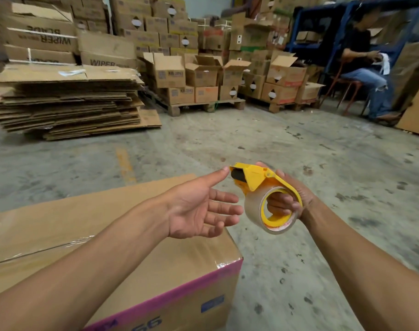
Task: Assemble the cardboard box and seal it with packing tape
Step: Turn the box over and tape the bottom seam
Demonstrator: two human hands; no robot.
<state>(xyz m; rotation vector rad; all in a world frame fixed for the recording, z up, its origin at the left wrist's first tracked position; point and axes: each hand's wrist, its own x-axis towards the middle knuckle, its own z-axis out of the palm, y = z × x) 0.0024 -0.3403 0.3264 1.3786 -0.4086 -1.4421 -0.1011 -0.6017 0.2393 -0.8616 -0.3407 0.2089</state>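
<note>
The right hand (287,199) grips the yellow tape dispenser (263,185), fingers curled through the core of the clear tape roll (256,211) and thumb over the top arm. The left hand (201,206) is held palm-up with fingers spread and relaxed, holding nothing; its thumb tip sits right at the dispenser's cutter end, and I cannot tell if it touches a loose tape end.

The cardboard box (132,235) stands at seven o'clock below the hands, flaps closed, with a strip of clear tape (48,247) already along the top seam and glinting at the near corner. It looks largely sealed on this face, so the step in hand seems to be freeing the tape end for another strip. To do that well, peel the end cleanly off the roll, keep it flat and untwisted, anchor it past the box edge, then pull with steady tension and press it down.

Farther out, at ten o'clock, lies a stack of flattened cartons (67,103); at twelve, stacked boxes on pallets (203,80); at two, a seated person (363,68).
</note>
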